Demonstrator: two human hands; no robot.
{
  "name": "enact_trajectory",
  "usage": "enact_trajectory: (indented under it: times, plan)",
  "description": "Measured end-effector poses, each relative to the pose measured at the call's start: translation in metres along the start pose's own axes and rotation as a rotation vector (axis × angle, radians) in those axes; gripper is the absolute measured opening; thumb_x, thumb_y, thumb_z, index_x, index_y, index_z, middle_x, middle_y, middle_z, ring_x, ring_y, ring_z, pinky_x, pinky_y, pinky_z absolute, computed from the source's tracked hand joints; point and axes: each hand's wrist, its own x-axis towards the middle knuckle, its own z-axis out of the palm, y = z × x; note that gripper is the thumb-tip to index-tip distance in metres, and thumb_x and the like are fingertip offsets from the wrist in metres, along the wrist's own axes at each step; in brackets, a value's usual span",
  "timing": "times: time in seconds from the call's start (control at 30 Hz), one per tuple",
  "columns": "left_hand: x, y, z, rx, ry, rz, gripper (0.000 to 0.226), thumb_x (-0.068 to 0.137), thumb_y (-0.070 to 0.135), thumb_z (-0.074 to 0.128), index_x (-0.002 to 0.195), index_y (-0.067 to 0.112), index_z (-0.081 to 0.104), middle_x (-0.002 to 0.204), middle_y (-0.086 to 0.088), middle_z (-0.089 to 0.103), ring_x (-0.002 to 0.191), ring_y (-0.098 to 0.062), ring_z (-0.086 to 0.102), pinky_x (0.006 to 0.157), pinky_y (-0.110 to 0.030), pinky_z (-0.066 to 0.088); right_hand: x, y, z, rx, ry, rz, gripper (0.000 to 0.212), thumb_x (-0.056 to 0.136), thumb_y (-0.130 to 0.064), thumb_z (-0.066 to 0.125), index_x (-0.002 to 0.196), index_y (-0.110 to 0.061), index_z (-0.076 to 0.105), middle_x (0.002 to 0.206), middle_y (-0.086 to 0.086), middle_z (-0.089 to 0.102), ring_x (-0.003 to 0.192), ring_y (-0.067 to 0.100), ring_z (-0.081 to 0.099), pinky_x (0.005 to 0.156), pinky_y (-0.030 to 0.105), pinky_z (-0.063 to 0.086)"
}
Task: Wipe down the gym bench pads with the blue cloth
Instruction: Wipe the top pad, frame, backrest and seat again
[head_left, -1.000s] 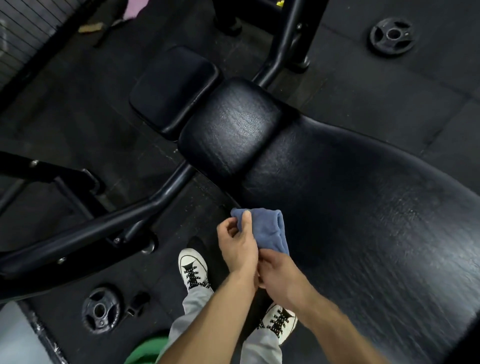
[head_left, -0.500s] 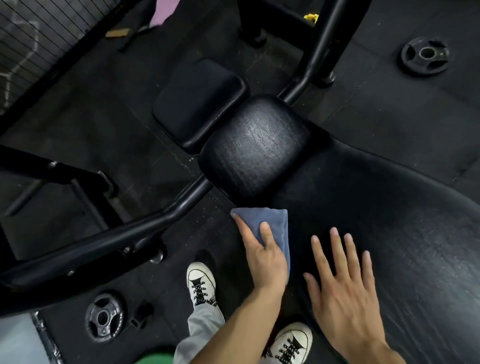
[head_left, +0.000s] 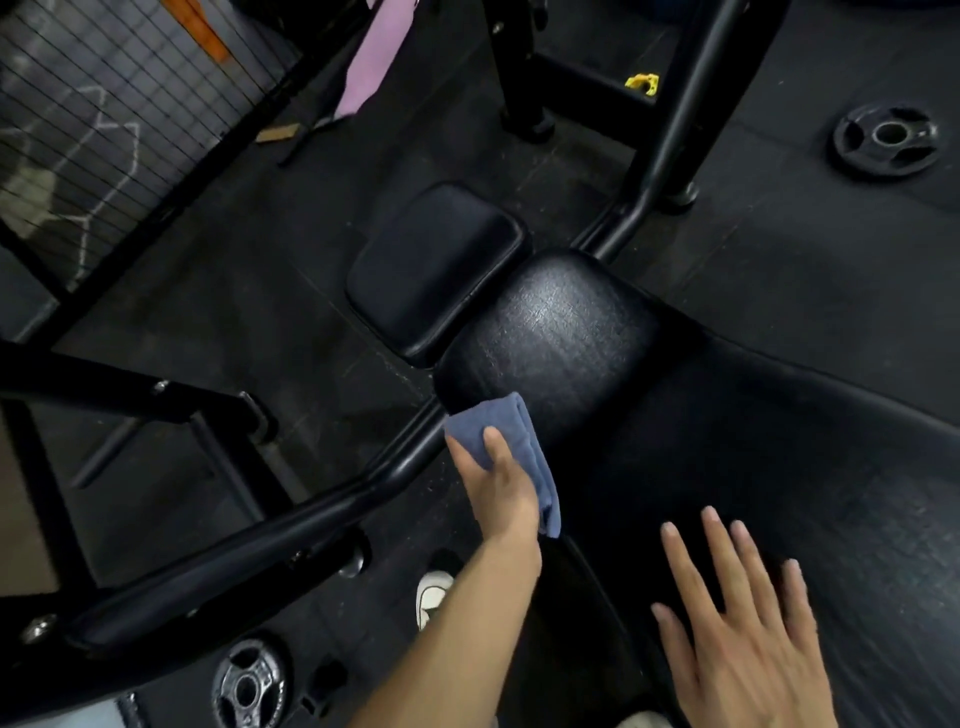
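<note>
Cloth (head_left: 511, 441), blue and folded, lay under left hand (head_left: 501, 491) on near edge of long bench pad (head_left: 727, 441). Left fingers (head_left: 493, 441) extended flat, pressed cloth against pad, thumb along its left side. Beyond fingertips: rounded pad end (head_left: 550, 332), then small separate pad (head_left: 434, 270). Right hand (head_left: 748, 639) rested on pad, well right of cloth, fingers spread straight, held nothing. Weight plate (head_left: 249, 686) on floor, near left forearm.

The left hand (head_left: 501, 486) rests on the cloth (head_left: 506, 449) at the near-left edge of the long bench pad (head_left: 727, 441), with the right hand (head_left: 748, 639) flat on that pad to its right. A smaller pad (head_left: 434, 270) sits beyond the long pad's far end. One weight plate (head_left: 247, 686) lies on the floor (head_left: 208, 312) at near left, another (head_left: 885, 137) at far right.
</note>
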Motion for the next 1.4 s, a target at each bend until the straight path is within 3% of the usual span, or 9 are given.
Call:
enact_trajectory:
  times: [0.1, 0.23, 0.47, 0.7, 0.93, 1.03, 1.17, 1.3, 1.4]
  plan:
    - [0.006, -0.004, -0.002, 0.009, -0.004, 0.023, 0.057, 0.105, 0.055, 0.035, 0.157, 0.052, 0.012, 0.157, -0.001, 0.044, 0.138, -0.03, 0.05, 0.113, -0.049, 0.038, 0.041, -0.021, -0.012, 0.03, -0.06, -0.057, 0.066, 0.095, -0.047, 0.039, 0.156, -0.024, 0.043, 0.168, 0.012, 0.03, 0.154, 0.032, 0.031, 0.122, 0.061, 0.028]
    - [0.05, 0.015, -0.001, 0.033, 0.038, 0.031, 0.049, 0.106, 0.051, 0.033, 0.154, 0.038, 0.032, 0.148, -0.008, 0.055, 0.127, -0.031, 0.058, 0.11, -0.048, 0.043, 0.093, -0.048, -0.007, -0.03, -0.151, -0.153, 0.072, 0.097, -0.055, 0.032, 0.162, -0.023, 0.03, 0.171, 0.016, 0.018, 0.158, 0.036, 0.02, 0.123, 0.063, 0.023]
    - [0.091, 0.056, -0.028, 0.09, -0.12, -0.009, 0.051, 0.106, 0.051, 0.036, 0.149, 0.026, 0.046, 0.141, -0.01, 0.06, 0.126, -0.031, 0.059, 0.106, -0.044, 0.045, 0.12, -0.065, 0.017, -0.055, -0.142, -0.133, 0.076, 0.097, -0.062, 0.031, 0.163, -0.024, 0.026, 0.172, 0.018, 0.014, 0.159, 0.037, 0.014, 0.124, 0.067, 0.015]
    - [0.119, 0.091, -0.039, 0.174, -0.173, -0.057, 0.037, 0.103, 0.05, 0.049, 0.114, 0.019, 0.067, 0.108, -0.009, 0.073, 0.103, -0.028, 0.07, 0.102, -0.045, 0.053, 0.118, -0.063, 0.023, -0.062, -0.122, -0.131, 0.078, 0.094, -0.062, 0.036, 0.162, -0.024, 0.028, 0.173, 0.015, 0.013, 0.16, 0.036, 0.013, 0.125, 0.066, 0.014]
    - [0.102, 0.092, -0.104, 0.145, -0.076, 0.186, 0.024, 0.103, 0.033, 0.056, 0.095, 0.017, 0.072, 0.095, -0.014, 0.078, 0.097, -0.035, 0.074, 0.088, -0.054, 0.06, 0.12, -0.068, 0.023, -0.042, -0.048, -0.073, 0.07, 0.094, -0.059, 0.035, 0.153, -0.024, 0.046, 0.169, 0.014, 0.028, 0.154, 0.036, 0.03, 0.121, 0.067, 0.024]
    - [0.091, 0.125, -0.128, 0.044, -0.039, 0.307, 0.021, 0.105, 0.031, 0.053, 0.104, 0.024, 0.073, 0.099, -0.002, 0.08, 0.094, -0.018, 0.077, 0.081, -0.038, 0.058, 0.12, -0.068, 0.023, -0.03, -0.062, -0.067, 0.072, 0.099, -0.063, 0.019, 0.153, -0.024, 0.047, 0.168, 0.015, 0.03, 0.154, 0.037, 0.03, 0.121, 0.067, 0.024]
    - [0.106, 0.155, -0.124, 0.263, -0.124, 0.653, 0.034, 0.106, 0.032, 0.048, 0.138, 0.029, 0.06, 0.13, 0.013, 0.069, 0.122, -0.001, 0.062, 0.105, -0.031, 0.049, 0.121, -0.068, 0.025, -0.023, -0.064, -0.069, 0.073, 0.1, -0.064, 0.018, 0.152, -0.023, 0.048, 0.168, 0.015, 0.029, 0.154, 0.037, 0.029, 0.12, 0.068, 0.025]
    - [0.14, 0.149, -0.084, 0.573, -0.307, 0.903, 0.045, 0.107, 0.035, 0.042, 0.152, 0.036, 0.042, 0.152, 0.027, 0.043, 0.142, 0.011, 0.035, 0.115, -0.019, 0.035, 0.121, -0.067, 0.025, -0.034, -0.051, -0.068, 0.072, 0.1, -0.063, 0.019, 0.152, -0.023, 0.048, 0.169, 0.015, 0.028, 0.154, 0.037, 0.029, 0.12, 0.068, 0.025]
    - [0.165, 0.128, -0.061, 0.965, -0.301, 1.108, 0.056, 0.107, 0.052, 0.026, 0.158, 0.031, 0.028, 0.169, 0.009, 0.022, 0.156, -0.002, 0.005, 0.129, -0.039, 0.013, 0.121, -0.067, 0.026, -0.047, -0.046, -0.071, 0.071, 0.099, -0.063, 0.02, 0.154, -0.024, 0.046, 0.169, 0.015, 0.028, 0.155, 0.036, 0.028, 0.12, 0.067, 0.025]
